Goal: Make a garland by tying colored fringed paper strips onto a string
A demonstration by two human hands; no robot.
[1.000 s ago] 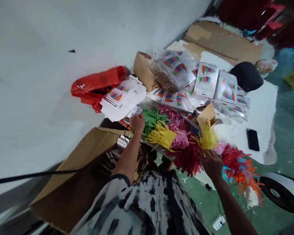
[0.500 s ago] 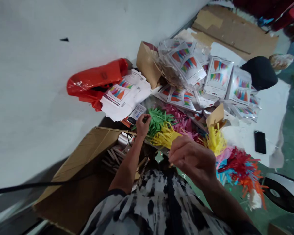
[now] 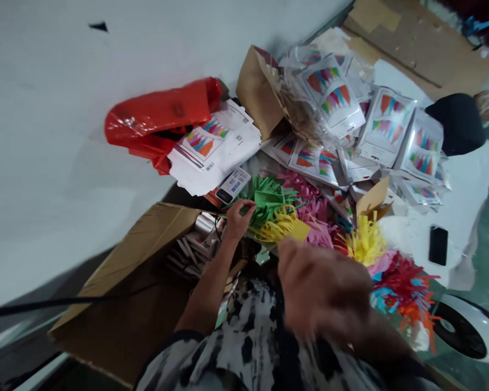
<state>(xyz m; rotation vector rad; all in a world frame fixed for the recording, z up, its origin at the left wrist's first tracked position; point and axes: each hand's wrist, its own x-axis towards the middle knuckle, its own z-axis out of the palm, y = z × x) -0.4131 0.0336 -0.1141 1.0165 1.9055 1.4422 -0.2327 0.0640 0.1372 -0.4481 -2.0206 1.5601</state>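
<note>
fringe handling seemed the step in hand. green fringe (image 3: 271,195) lay just beside the left hand (image 3: 239,219), with yellow fringe (image 3: 280,225) next to the green. the left thumb and forefinger curled close together; whether they pinched anything could not be told. the right hand (image 3: 324,290) hung blurred in the foreground, its grip unreadable. the next move probably called for a light pinch, as such paper would crease easily.
</note>
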